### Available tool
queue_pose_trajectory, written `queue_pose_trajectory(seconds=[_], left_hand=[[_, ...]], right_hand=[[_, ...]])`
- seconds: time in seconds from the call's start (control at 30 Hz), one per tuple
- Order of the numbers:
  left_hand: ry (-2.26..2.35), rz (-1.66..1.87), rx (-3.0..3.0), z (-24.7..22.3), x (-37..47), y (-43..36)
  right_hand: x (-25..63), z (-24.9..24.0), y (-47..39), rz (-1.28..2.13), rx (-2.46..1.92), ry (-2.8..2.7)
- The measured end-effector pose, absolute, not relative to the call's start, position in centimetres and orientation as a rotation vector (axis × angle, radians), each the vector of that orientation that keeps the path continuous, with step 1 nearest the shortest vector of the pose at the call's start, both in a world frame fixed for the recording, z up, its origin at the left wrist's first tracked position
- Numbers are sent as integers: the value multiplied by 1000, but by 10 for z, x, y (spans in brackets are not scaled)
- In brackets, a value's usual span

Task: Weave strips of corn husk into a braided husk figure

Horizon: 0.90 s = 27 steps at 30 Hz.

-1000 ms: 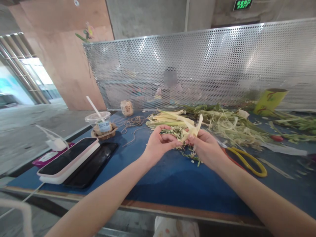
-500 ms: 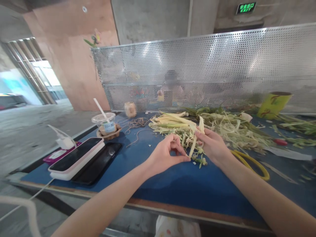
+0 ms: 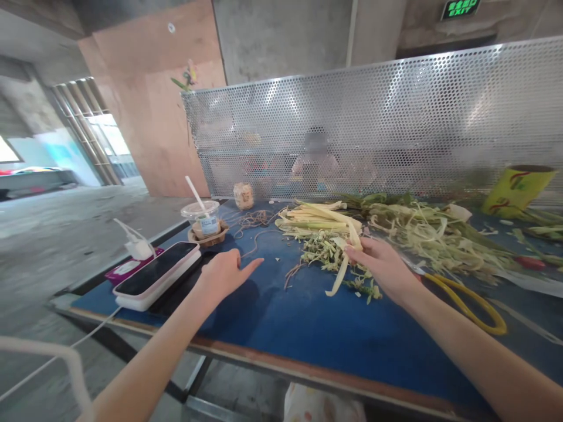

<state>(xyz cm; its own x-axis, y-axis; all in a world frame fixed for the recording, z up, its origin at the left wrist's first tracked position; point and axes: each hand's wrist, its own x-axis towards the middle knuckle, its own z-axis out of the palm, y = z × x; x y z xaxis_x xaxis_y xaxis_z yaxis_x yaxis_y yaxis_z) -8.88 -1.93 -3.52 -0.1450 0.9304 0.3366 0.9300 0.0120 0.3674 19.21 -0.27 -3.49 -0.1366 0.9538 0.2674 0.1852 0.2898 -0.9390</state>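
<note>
My right hand (image 3: 382,266) pinches pale yellow leaf strips (image 3: 347,252) above the blue table (image 3: 308,328); one strip droops down to the tabletop. A small heap of green and yellow trimmings (image 3: 323,249) lies just left of that hand. My left hand (image 3: 224,274) hovers with fingers apart and holds nothing, close to a black phone (image 3: 182,290) and a pink-and-white cased phone (image 3: 156,275). A bundle of pale stalks (image 3: 314,218) lies farther back.
Yellow-handled scissors (image 3: 468,302) lie right of my right hand. A lidded drink cup with a straw (image 3: 206,220), twine (image 3: 253,221), a white charger (image 3: 138,249), a large pile of shredded leaves (image 3: 431,231) and a yellow cup (image 3: 516,189) stand before a perforated metal screen (image 3: 396,123). A person sits behind it.
My left hand let go of the leaf strips and moved left toward the phones. My right hand kept the strips and lowered them. The view turned left.
</note>
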Motion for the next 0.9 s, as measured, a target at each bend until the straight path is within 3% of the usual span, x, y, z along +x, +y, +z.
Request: queue_pose_trajectory(seconds=[0.1,0.33,0.6,0.73,0.9], left_hand=[[2296,611,2060,-38,-95,-12],[2154,642,2147,-26,-73,-6],[1071,973,2084,-14,12,-9],[1029,1135,1987,-19,20,3],[911,1072,1718,-26,14,10]], right_hand=[[191,-32,-5,965,-1125,-1574],[194,-44,0,975,-1086,-1615],[190,-45,-1,1068,-919,-1670],[190,-42,-2,1049,-920,-1625],[190,-48,0,997,-931,-1714]])
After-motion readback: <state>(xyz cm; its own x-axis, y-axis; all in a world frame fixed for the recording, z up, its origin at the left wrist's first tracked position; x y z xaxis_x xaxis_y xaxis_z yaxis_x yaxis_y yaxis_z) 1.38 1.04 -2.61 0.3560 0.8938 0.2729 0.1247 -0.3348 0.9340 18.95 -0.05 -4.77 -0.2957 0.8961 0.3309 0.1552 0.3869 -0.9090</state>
